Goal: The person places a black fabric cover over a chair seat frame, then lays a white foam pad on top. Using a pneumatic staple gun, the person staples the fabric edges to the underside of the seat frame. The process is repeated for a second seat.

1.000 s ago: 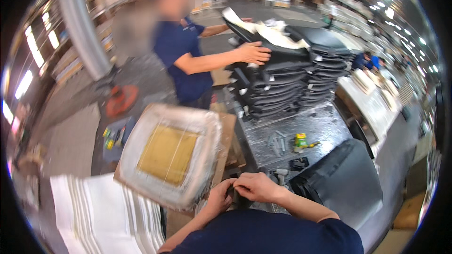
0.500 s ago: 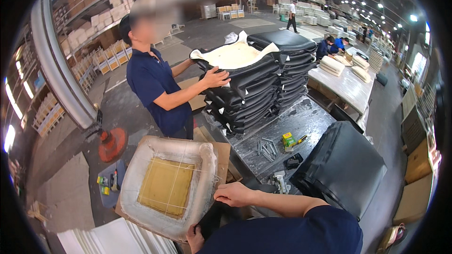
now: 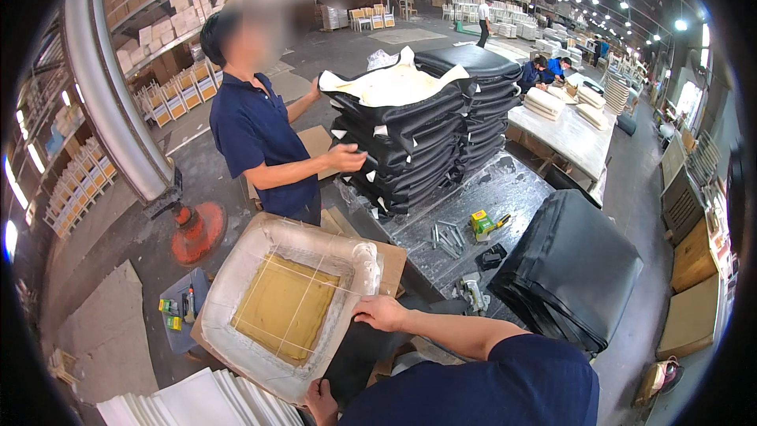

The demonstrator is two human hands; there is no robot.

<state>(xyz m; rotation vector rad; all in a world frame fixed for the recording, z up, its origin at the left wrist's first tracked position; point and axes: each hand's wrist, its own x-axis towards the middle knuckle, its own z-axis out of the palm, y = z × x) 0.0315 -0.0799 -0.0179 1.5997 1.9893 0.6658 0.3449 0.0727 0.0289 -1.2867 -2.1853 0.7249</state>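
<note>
The fingers of both the left hand (image 3: 322, 403) and the right hand (image 3: 382, 314) gripped the edge of a black sheet (image 3: 361, 356), which hung between them just beside a white padded frame (image 3: 224, 323) with a tan centre.

My left hand (image 3: 322, 404) runs off the bottom edge at the wrist. My navy shirt (image 3: 473, 386) hides some of the black sheet (image 3: 367, 351). The bottom edge cuts the white sheets (image 3: 197, 404) at lower left. Upper left, a co-worker's face (image 3: 254, 41) is all blurry.
</note>
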